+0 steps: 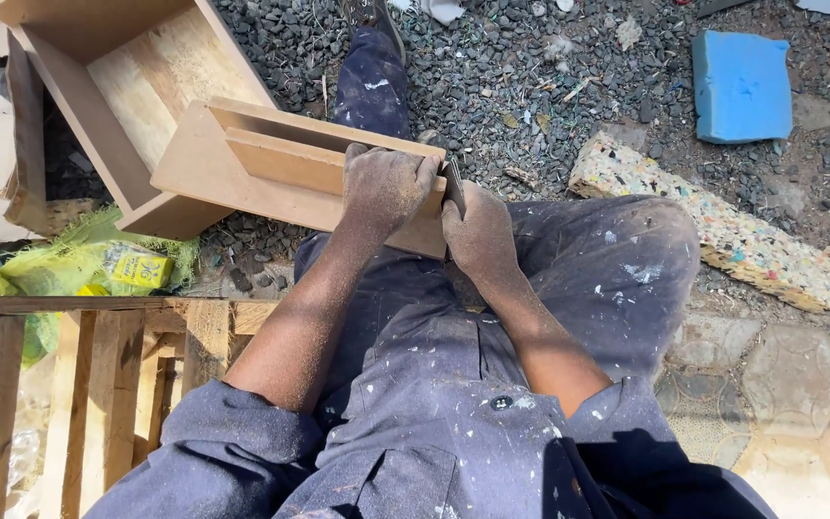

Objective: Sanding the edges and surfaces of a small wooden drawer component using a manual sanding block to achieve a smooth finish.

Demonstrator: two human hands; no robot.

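The left hand (384,185) is clamped over the edge of a small wooden frame piece (271,173) that rests on the person's knee, keeping it steady. The right hand (477,231) is closed around a thin dark blade-like tool (454,185), pressed against the frame's end.

The left hand (386,187), dusted with sawdust, gripped the near end of a small board box (271,173) resting across the person's lap. The right hand (477,231), just beside the box's corner, held a thin dark tool (454,185) against its edge. Beyond the box lay gravel (511,86), with a blue foam block (742,86) well apart.
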